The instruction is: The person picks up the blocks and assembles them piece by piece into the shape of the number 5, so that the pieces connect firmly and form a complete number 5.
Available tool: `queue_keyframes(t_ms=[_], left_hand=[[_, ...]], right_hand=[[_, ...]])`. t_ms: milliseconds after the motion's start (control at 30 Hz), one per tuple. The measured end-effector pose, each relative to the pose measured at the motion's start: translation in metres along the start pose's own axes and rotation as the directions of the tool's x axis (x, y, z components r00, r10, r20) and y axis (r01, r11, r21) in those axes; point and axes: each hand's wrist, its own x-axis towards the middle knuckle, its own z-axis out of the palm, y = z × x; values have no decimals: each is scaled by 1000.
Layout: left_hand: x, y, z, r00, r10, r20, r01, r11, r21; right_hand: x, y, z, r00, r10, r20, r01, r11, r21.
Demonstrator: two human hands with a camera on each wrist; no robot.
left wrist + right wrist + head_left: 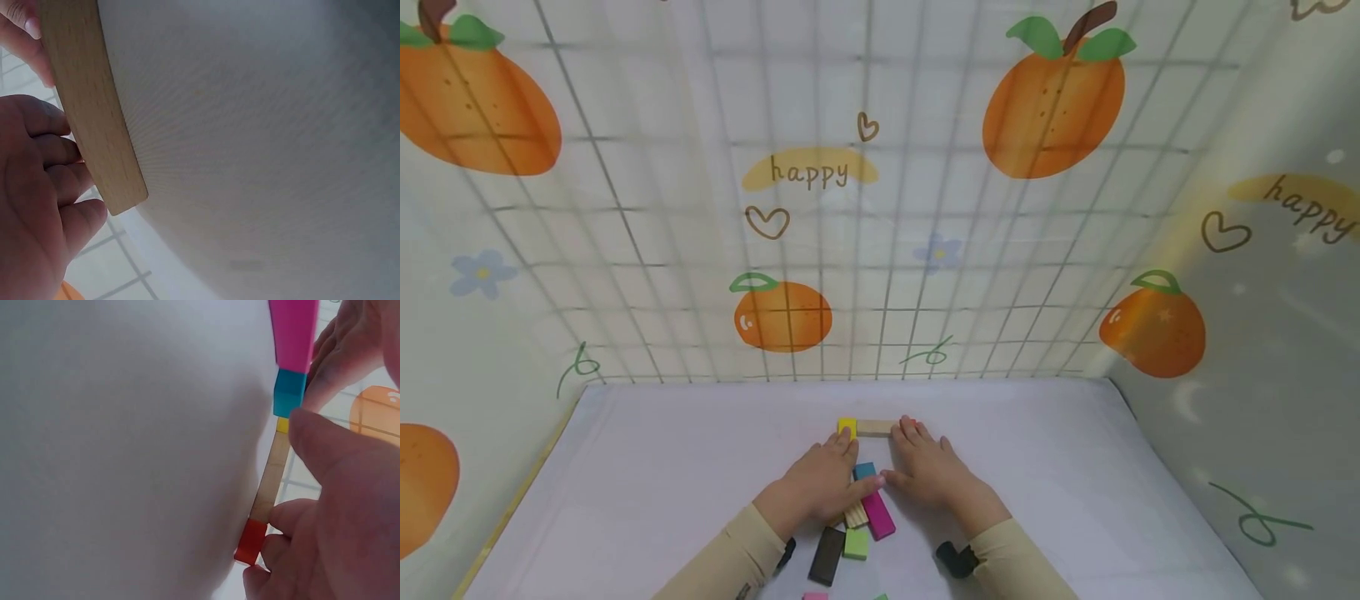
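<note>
A yellow block (pixel 847 427), a plain wooden block (pixel 874 428) and a red block (pixel 251 540) lie end to end in a row. My left hand (pixel 820 485) has its fingertips at the yellow block, fingers extended, thumb reaching over the blocks nearer me. My right hand (pixel 934 473) touches the red end with its fingertips, the thumb pointing inward beside a blue block (pixel 864 471). Against the blue block lies a magenta block (pixel 880 518). In the left wrist view a light wooden block (pixel 94 106) stands close before my left hand (pixel 31 194).
Nearer me lie a striped wooden block (pixel 856 515), a green block (pixel 855 544) and a dark brown block (pixel 827 557). A pink block (pixel 816 596) shows at the bottom edge. Behind the white table (pixel 700 450) hangs a fruit-printed curtain (pixel 805 250) over a grid.
</note>
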Motion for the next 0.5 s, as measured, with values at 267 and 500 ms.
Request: queue_keyframes(t_ms=[267, 500], left_hand=[[0, 1, -1, 1000, -4, 6, 4, 1000, -4], [1, -3, 2, 1000, 14, -14, -14, 1000, 26]], right_hand=[[1, 2, 0, 1000, 0, 8, -1, 1000, 13], [2, 3, 2, 1000, -2, 3, 2, 1000, 8]])
